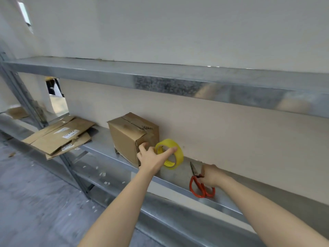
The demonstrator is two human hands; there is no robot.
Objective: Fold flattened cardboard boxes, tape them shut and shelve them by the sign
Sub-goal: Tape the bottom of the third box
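Head | grips tape roll (180, 157) with left hand (151, 157) beside box (124, 139) for sealing | pinches scissors (204, 192) with right hand (211, 175) for cutting

The left hand (151, 157) covers the near lower corner of the folded box (128, 138) and part of the tape roll (175, 151). Only its thumb and one finger show, so its hold on the roll cannot be told. The right hand (211, 175) curls over the scissors (201, 189), hiding their pivot and its own fingertips. Both forearms are cut off by the bottom edge. The print on the box top is blurred, and the labels (70, 134) on the flattened cardboard (58, 138) at the shelf's (99, 139) left end are too small to read. The shelf runs out past the right edge.
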